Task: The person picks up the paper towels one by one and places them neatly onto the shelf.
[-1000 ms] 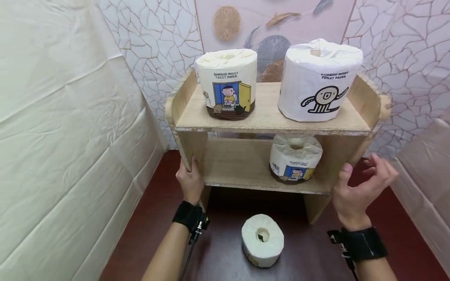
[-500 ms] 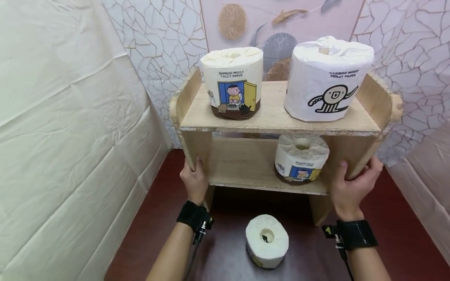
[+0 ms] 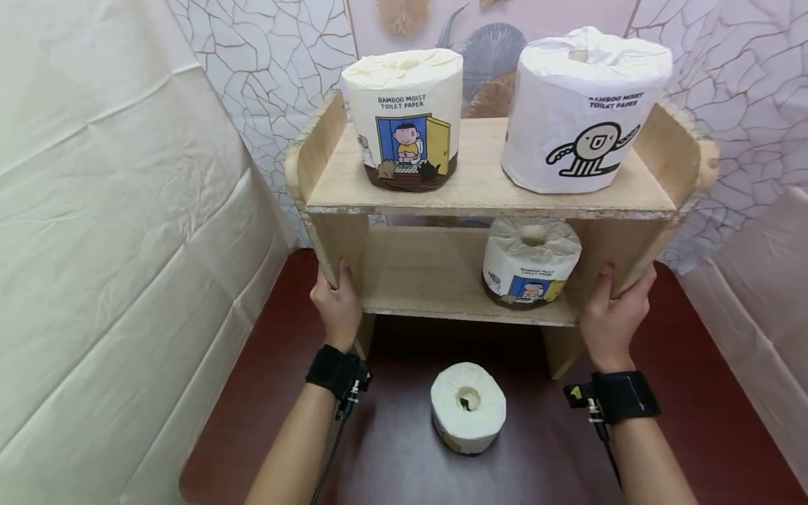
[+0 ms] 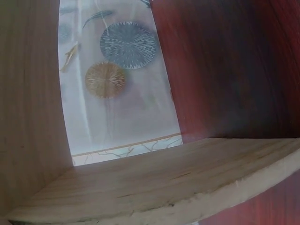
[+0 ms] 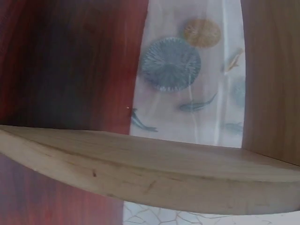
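Note:
A two-tier wooden shelf (image 3: pixel 482 200) stands in the middle of the head view. My left hand (image 3: pixel 339 305) grips the front edge of its left side panel, thumb on the inner face. On the opposite side my right hand (image 3: pixel 615 315) grips the right side panel the same way. On the top tier sit a cream toilet roll (image 3: pixel 407 119) at left and a larger white toilet roll (image 3: pixel 583 112) at right. A smaller wrapped toilet roll (image 3: pixel 532 263) rests on the lower tier, right of centre. The wrist views show wood panels; no fingers appear there.
Another toilet roll (image 3: pixel 468 410) stands on the dark red table (image 3: pixel 265 421) in front of the shelf. A cream cloth wall (image 3: pixel 126 245) runs along the left. Behind the shelf is a patterned backdrop (image 3: pixel 284 77).
My right hand, loose beside the right panel a second ago, has closed round that panel. The left hand keeps its grip. The whole scene sits slightly higher in the head view.

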A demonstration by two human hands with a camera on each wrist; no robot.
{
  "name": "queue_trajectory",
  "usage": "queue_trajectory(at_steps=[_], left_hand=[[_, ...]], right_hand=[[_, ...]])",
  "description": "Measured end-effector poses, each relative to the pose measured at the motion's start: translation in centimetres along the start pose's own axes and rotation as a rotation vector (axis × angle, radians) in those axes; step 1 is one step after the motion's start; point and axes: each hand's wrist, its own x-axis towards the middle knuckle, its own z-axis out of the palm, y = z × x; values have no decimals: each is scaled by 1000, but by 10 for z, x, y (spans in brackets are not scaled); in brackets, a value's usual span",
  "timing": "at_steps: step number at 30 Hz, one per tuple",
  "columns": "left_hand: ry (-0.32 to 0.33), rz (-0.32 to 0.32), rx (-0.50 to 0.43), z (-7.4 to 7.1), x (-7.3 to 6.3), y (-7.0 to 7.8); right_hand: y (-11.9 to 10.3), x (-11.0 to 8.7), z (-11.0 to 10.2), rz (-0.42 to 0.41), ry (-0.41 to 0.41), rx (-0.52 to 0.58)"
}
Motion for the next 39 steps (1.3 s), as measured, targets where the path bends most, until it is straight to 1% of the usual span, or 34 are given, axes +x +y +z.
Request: queue_trajectory(at_steps=[3, 7, 11, 14, 16, 19, 21, 22, 25, 28, 31, 35, 39], left_hand=[[-16, -15, 2, -2, 2, 8], [-68, -63, 13, -6, 0, 17], [-117, -144, 31, -13, -7, 20], [-126, -173, 44, -17, -17, 26], [-123, -158, 38, -18, -27, 34], [-106, -102, 30, -18, -41, 46], [-107, -51, 33, -18, -50, 54], [-112, -20, 51, -19, -55, 57], [-148, 85, 105, -21, -68, 65], [-212, 195, 152, -21, -80, 70], [-307, 258, 184, -20, -93, 76], [-454, 267, 289, -19, -113, 82], [-649, 233, 402, -17, -133, 86]], right_hand=[[-1, -2, 1, 15, -16, 1], [-2, -2, 1, 17, -28, 14], [-3, -2, 1, 20, -24, 24], [-4, -3, 1, 17, -27, 26], [-4, -3, 1, 16, -28, 19], [-4, -3, 0, 19, -19, 14], [-4, -2, 0, 21, -15, 12], [-4, -2, 0, 20, -14, 14], [-3, -1, 0, 17, -14, 16], [-2, -2, 0, 22, -12, 18], [-2, -2, -1, 27, -9, 19], [-2, -3, 0, 29, -4, 20], [-2, -3, 1, 25, -1, 31]])
